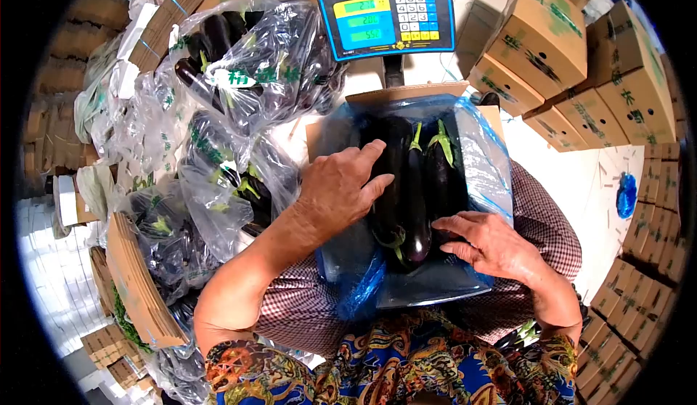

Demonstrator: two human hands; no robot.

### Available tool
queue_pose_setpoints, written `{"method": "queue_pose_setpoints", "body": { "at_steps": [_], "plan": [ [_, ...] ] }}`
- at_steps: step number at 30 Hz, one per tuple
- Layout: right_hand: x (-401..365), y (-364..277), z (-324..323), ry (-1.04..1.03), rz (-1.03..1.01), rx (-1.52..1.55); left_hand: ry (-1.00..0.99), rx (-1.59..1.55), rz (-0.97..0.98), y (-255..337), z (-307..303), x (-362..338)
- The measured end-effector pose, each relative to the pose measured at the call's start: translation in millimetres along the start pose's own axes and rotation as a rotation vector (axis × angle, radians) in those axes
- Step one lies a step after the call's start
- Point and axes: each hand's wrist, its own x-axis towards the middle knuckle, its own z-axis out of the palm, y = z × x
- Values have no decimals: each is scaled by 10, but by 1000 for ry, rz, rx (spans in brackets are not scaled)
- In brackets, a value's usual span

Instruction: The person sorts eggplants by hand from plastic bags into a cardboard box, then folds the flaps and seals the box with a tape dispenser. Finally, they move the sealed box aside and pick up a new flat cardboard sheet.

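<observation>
Several dark eggplants (415, 205) with green stems lie side by side in a box lined with blue plastic film (483, 151), between my knees. My left hand (341, 187) rests over the left side of the box, fingers apart, its fingertips at the leftmost eggplants. On the right, my right hand (490, 242) has its fingers apart and touches the lower right side of the eggplants. Neither hand is wrapped round anything. Behind the box stands a scale display (388, 19) with lit green readings.
Clear plastic bags of eggplants (254, 64) fill the left side, beside an open cardboard box (141, 281). Closed cartons (537, 31) are stacked at the upper right, with more along the right edge. A blue plastic bundle (626, 195) lies on the floor.
</observation>
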Motion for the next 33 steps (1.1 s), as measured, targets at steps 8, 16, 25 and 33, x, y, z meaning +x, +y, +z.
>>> {"method": "queue_pose_setpoints", "body": {
  "at_steps": [8,16,25,33],
  "plan": [
    [51,24,110,-82,-8,-63,11,-2,40,-64,-28,-25],
    [97,161,207,-25,39,-126,-257,180,296,98,233,-135],
    [629,547,274,125,-295,-533,-308,397,488,93,436,-229],
    [781,652,423,95,-409,-837,-195,423,498,190,201,-129]
  ]
}}
